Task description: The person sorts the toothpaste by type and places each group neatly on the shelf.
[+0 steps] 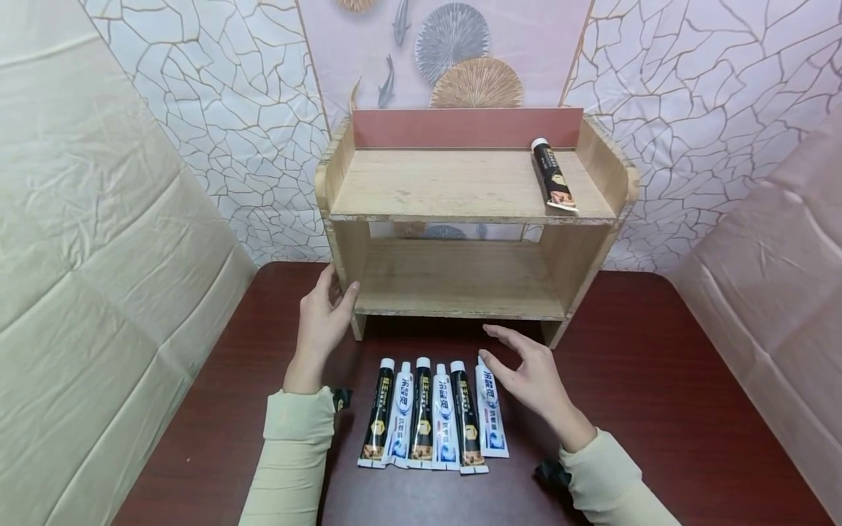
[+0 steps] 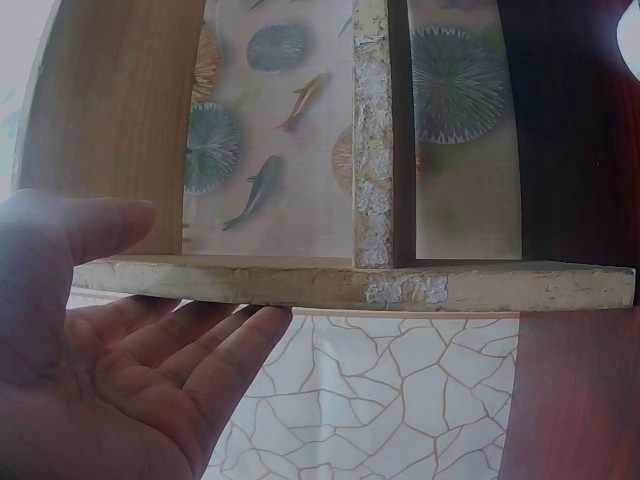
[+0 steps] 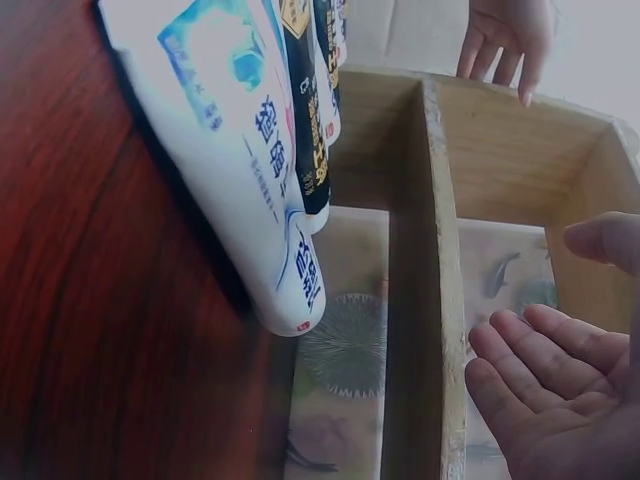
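Observation:
My left hand (image 1: pixel 322 314) is at the left side panel of a small wooden shelf (image 1: pixel 460 281). Its fingers (image 2: pixel 215 365) lie straight along the panel's outer face, while the thumb (image 2: pixel 110 222) stands apart on the inner side. My right hand (image 1: pixel 533 372), its fingers spread, holds nothing beside the cap end of the rightmost white toothpaste tube (image 1: pixel 490 413). That tube closes a row of black and white toothpaste tubes in turn, among them a black toothpaste tube (image 1: pixel 378 416) at the left end. Another black toothpaste tube (image 1: pixel 554 175) lies on the top board's right part.
The shelf stands toward the back of a dark red table (image 1: pixel 658 409), its lower board (image 1: pixel 460 277) below the top one. A patterned cloth (image 1: pixel 243 109) hangs behind it. Pale padded walls (image 1: pixel 85 277) flank the table.

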The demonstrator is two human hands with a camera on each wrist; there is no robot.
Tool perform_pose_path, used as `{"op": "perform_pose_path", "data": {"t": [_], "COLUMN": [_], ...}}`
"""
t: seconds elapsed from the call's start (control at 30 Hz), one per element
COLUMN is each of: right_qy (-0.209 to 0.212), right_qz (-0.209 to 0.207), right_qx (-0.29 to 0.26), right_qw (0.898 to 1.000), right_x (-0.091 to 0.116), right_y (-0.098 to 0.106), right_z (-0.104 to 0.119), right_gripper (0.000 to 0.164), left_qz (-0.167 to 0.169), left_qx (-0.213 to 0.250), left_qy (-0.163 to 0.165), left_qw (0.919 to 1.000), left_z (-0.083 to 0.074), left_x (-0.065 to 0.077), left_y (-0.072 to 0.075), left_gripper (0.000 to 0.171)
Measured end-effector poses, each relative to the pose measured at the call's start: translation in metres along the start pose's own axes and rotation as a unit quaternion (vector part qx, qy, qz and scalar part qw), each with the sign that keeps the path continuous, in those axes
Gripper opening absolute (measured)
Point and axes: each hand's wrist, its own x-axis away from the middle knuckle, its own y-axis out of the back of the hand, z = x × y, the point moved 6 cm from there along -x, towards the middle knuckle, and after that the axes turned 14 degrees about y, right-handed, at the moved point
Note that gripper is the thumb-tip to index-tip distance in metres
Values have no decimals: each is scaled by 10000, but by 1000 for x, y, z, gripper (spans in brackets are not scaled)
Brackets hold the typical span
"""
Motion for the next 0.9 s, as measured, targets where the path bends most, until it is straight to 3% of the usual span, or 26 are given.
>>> {"op": "perform_pose_path", "data": {"t": [0.3, 0.53, 0.9], "right_qy": [-133, -426, -470], "right_qz": [69, 345, 494], "right_qx": [76, -6, -7], "right_qw": [9999, 9985, 9977], "right_x": [5, 14, 21], "right_y": [-2, -7, -8], "right_z": [-4, -7, -12], "right_gripper": [40, 40, 40], "left_qz": [2, 21, 36], "left_qx": [30, 38, 49], "left_qy": [-50, -38, -54], "left_qw": [10000, 10000, 10000], "left_z": [1, 0, 0], "left_x": [0, 0, -1], "left_y": [0, 1, 0], "left_gripper": [50, 51, 51]}}
